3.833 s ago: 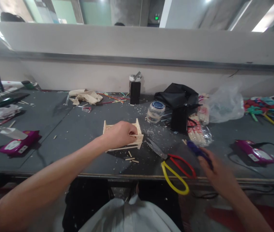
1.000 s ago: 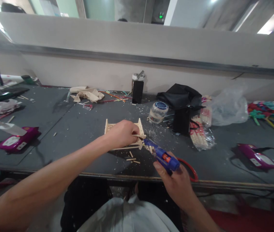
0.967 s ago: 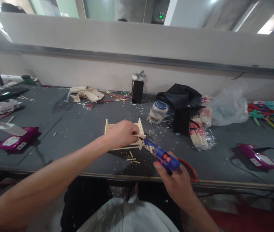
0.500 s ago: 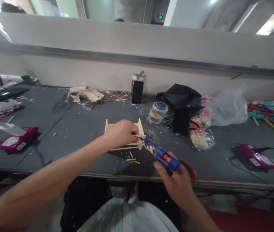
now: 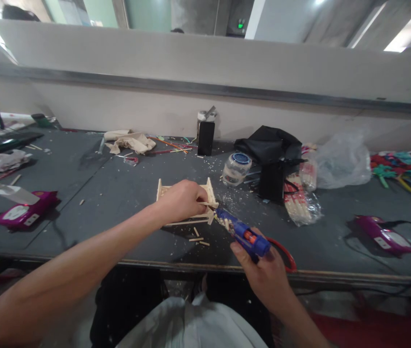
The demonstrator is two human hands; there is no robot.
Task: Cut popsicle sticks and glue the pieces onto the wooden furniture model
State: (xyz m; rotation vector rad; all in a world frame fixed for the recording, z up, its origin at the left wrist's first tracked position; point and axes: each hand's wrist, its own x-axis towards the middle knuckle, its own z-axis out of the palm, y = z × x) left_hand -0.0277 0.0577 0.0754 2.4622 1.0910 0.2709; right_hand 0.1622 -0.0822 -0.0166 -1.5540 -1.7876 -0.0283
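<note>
Wooden stick frame (image 5: 211, 190) first: it sits on the dark desk (image 5: 125, 188) right in front of us, a small open structure with upright posts at its ends and thin rails between them. Our left hand (image 5: 183, 200) reaches over it, the fingers bent and closed on the end nearer our right hand; exactly which stick they pinch is hidden behind the knuckles. Our right hand (image 5: 269, 273) wraps its fingers around a blue glue gun (image 5: 243, 233), whose nozzle points at that same end, touching it or just beside it; we cannot tell which, nor see the trigger.

We judge the frame to be very light and stiff along each stick, but fragile at the joints. The dry wood probably isn't slippery, though any fresh glue could let a stick slide or twist. We would hold it by a thick end post, low down, pinching gently, rather than squeezing the slim rails, and keep our fingertips off the hot nozzle. So little weight means a small nudge could shift it. Short loose sticks (image 5: 196, 239) lie near its front edge, and a red handle (image 5: 289, 258) shows beyond our right hand.
</note>
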